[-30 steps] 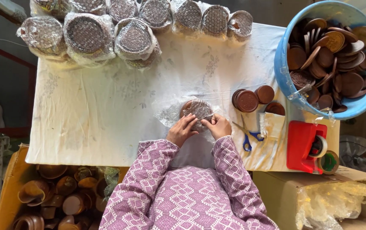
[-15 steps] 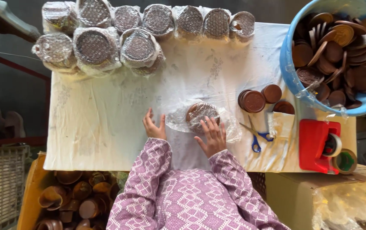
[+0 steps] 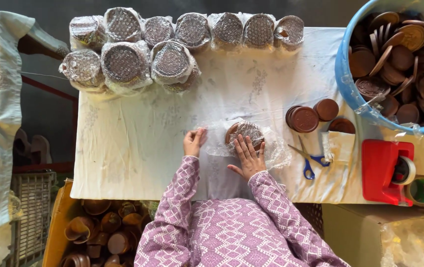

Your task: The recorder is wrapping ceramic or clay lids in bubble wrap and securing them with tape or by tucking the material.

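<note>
Pressing flat on a round brown clay disc half wrapped in clear bubble film point(image 3: 244, 133), the right hand point(image 3: 248, 155) lies open, fingers spread over the bundle, gripping nothing. The left hand point(image 3: 193, 142) rests just beside it, fingers loosely curled on the loose edge of the film against the worktop point(image 3: 138, 143); it looks open rather than clenched. The bundle sits near the middle of the pale, cloth-covered worktop, close to the person's front edge.

To do this wrapping well, it seems wise to keep the palm weight even so the disc does not slide on the slick film, and to draw the loose edge taut before folding it over, leaving no slack pockets. The film is thin, crinkly and springy, so it would likely need holding until fastened.

Along the far edge stands a row of finished bubble-wrapped round bundles point(image 3: 123, 62), glossy and dimpled. To the right lie a small stack of bare brown discs point(image 3: 303, 118), matte and smooth-rimmed, blue-handled scissors point(image 3: 310, 160), and a red tape dispenser point(image 3: 384, 170) with a tape roll beside it. A large blue plastic tub point(image 3: 345, 69) holds many more brown discs, heaped at angles. Below the worktop's left end, a cardboard box of brown clay cups point(image 3: 98, 232) shows.
</note>
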